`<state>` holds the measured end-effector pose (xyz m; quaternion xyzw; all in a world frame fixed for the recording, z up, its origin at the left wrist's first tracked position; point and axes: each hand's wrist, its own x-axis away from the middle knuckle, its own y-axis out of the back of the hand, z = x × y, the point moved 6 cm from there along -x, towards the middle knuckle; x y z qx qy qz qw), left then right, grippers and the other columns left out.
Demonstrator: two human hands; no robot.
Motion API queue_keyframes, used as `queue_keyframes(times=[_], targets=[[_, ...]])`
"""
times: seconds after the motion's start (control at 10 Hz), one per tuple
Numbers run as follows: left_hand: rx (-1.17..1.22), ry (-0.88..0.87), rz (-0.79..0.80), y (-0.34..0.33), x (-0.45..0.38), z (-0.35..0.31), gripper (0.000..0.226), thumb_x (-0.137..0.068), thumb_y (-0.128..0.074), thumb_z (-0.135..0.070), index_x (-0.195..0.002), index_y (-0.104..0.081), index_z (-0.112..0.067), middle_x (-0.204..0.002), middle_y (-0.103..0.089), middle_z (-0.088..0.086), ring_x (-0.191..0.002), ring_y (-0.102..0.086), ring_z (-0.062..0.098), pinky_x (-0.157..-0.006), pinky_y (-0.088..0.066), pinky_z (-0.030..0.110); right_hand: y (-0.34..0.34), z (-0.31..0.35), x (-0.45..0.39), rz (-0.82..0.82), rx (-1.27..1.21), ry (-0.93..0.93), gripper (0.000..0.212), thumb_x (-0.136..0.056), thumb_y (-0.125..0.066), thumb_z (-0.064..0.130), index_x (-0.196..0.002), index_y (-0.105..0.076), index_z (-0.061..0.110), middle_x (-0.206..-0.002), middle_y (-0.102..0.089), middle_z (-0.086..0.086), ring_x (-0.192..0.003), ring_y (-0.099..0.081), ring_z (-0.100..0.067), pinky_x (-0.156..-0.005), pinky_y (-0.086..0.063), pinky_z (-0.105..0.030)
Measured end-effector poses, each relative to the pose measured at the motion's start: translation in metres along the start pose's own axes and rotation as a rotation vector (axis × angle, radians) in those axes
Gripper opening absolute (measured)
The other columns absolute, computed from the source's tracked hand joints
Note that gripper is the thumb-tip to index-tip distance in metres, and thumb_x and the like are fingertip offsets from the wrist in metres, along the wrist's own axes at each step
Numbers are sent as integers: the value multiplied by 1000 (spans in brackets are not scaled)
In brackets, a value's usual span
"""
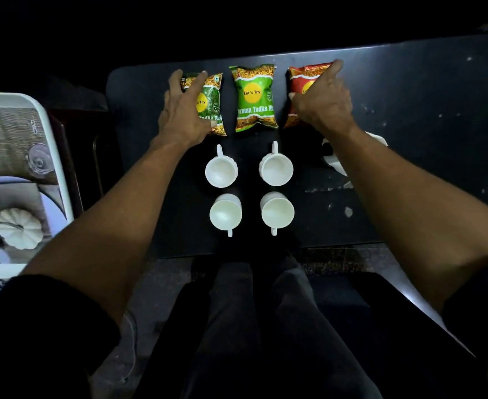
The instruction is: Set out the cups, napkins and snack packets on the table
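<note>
Three snack packets lie in a row across the far part of the dark table (409, 110). My left hand (184, 110) lies over the left green packet (212, 102), fingers wrapped around its left edge. A second green packet (255, 97) sits untouched in the middle. My right hand (320, 102) rests on the red packet (300, 82), fingers spread over it. Several white cups stand in a square nearer me, such as the far left cup (221, 171) and the near right cup (277, 211). White napkins (333, 162) lie partly hidden under my right forearm.
A white tray (21, 180) with a printed picture sits on a stand left of the table. My legs are below the table's near edge. The right half of the table is bare apart from pale scuffs.
</note>
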<state>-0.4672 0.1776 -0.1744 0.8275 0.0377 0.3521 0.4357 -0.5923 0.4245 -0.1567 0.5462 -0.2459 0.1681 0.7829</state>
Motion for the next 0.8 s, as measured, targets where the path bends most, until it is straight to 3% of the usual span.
queue_keyframes(times=[0.5, 0.8], targets=[[39, -10, -47, 2, 0, 11, 98, -76, -86, -22, -156, -30, -35, -166, -13, 6, -147, -30, 31, -116, -37, 49, -1, 2, 4, 15, 37, 79, 95, -86, -71, 48, -152, -13, 10, -141, -52, -17, -128, -54, -37, -106, -43, -42], [66, -29, -34, 30, 21, -8, 102, -74, -81, -21, -159, -24, -26, -164, -15, 10, -149, -27, 33, -117, -37, 48, 29, 26, 29, -54, 235, 203, 89, -91, -63, 42, -156, -12, 8, -145, -40, -23, -132, -45, -39, -107, -40, -46]])
